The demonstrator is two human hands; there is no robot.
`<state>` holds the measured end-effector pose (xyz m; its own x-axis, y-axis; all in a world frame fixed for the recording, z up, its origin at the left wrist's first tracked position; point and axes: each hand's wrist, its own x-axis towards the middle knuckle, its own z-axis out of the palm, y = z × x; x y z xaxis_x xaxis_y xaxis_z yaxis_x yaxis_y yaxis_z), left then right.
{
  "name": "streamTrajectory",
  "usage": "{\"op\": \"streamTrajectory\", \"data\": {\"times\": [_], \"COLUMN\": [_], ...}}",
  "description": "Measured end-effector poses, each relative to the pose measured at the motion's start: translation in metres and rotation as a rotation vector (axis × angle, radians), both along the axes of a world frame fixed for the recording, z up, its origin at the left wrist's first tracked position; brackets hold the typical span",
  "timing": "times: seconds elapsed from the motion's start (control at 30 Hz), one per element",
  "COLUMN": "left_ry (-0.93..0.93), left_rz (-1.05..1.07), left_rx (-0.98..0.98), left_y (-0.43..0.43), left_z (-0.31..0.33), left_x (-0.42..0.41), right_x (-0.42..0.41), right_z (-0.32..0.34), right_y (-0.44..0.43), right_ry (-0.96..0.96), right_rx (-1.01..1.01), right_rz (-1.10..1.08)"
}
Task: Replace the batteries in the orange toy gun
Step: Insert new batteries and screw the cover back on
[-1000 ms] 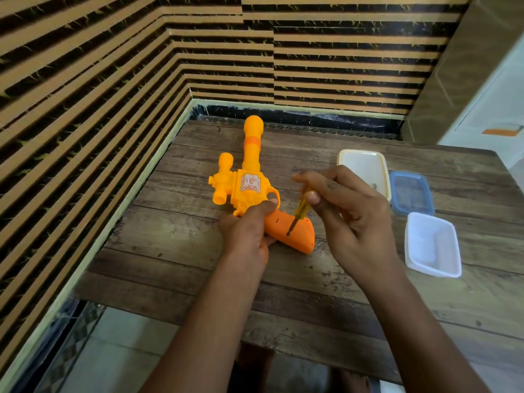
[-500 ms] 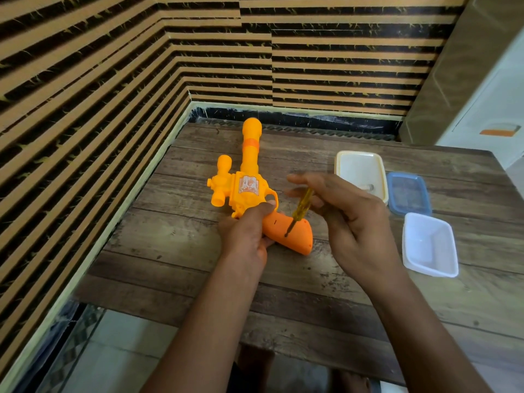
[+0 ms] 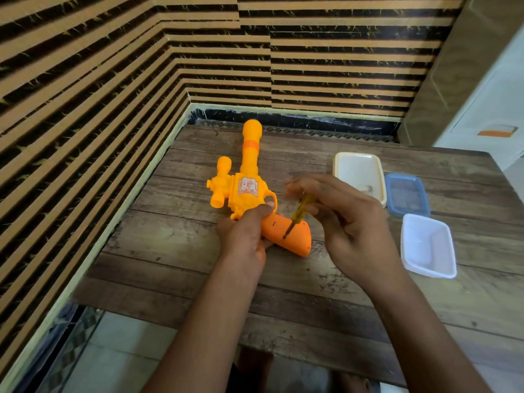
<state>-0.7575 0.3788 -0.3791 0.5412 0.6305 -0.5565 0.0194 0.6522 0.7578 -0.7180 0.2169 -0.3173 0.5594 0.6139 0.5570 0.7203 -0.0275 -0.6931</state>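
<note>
The orange toy gun [image 3: 246, 188] lies flat on the wooden table [image 3: 175, 251], barrel pointing away from me, grip toward the right. My left hand [image 3: 245, 236] grips the gun where the body meets the grip, thumb by the trigger guard. My right hand [image 3: 343, 219] pinches a small yellow-handled screwdriver [image 3: 297, 215] between thumb and fingers. Its tip stands on the orange grip [image 3: 289, 236], tilted down to the left. The fingers of my right hand are blurred.
A cream container [image 3: 358, 171] with a small item inside stands at the back right. Beside it lies a blue lid [image 3: 407, 194], and nearer me a white tub [image 3: 426, 245]. Striped walls close off the left and back. The table's front edge is near my forearms.
My right fingers have shifted around the screwdriver handle, which stays on the grip. The left hand and the gun have kept their place.
</note>
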Motion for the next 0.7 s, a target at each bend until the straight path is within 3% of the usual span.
{"op": "streamTrajectory", "data": {"times": [0.3,0.53,0.7], "left_ry": [0.006,0.02,0.012], "left_rz": [-0.029,-0.026,-0.033], "left_rx": [-0.01,-0.038,-0.028], "left_y": [0.0018,0.0021,0.0024], "left_z": [-0.0021,-0.0042,-0.0058], "left_x": [0.0006,0.0024,0.0032], "right_x": [-0.0009,0.0037,0.0], "right_z": [-0.0031,-0.0084,-0.0086], "right_y": [0.0057,0.0009,0.0039], "right_ry": [-0.084,0.12,-0.006], "right_rx": [0.03,0.056,0.062], "right_rz": [-0.11,0.004,-0.072]}}
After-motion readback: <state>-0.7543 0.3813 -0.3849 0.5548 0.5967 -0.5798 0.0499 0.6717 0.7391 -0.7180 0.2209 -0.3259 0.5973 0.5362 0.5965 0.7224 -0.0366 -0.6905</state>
